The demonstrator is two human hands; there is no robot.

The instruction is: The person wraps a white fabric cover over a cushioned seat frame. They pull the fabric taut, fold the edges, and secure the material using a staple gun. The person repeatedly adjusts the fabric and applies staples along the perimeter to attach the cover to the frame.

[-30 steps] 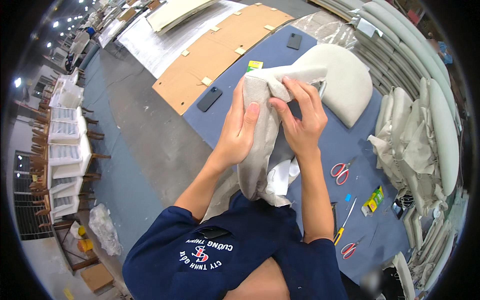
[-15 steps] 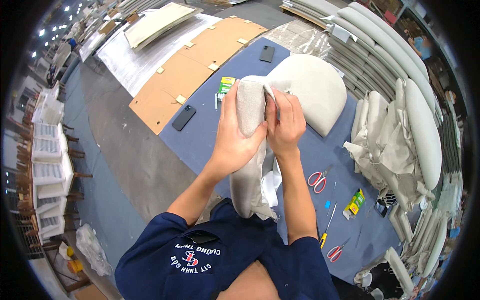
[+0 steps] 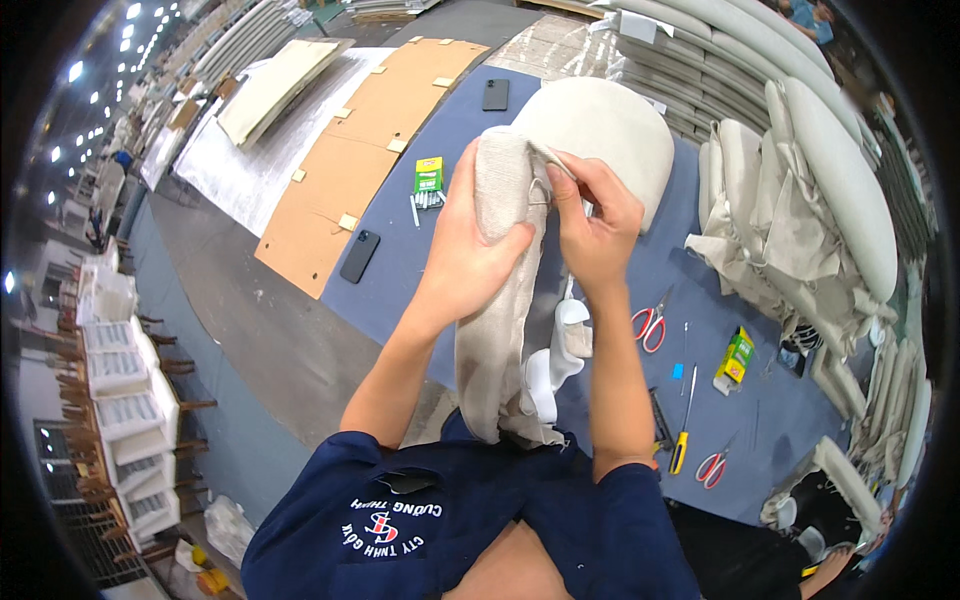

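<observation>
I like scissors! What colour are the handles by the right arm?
Red, on the scissors, seen in the head view.

Quick count of what's on my surface (image 3: 440, 255) right now: two phones, one (image 3: 359, 256) near the cardboard edge and one (image 3: 495, 94) farther up. Two pairs of red-handled scissors (image 3: 650, 325) (image 3: 712, 467). One yellow-handled screwdriver (image 3: 682, 440), one green box (image 3: 429, 175), one yellow-green box (image 3: 735, 359), one rounded cushion (image 3: 610, 130).

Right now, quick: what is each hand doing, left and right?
Left hand: closed around the beige fabric cover, gripping its upper part.
Right hand: fingers pinching the same cover's top edge.
</observation>
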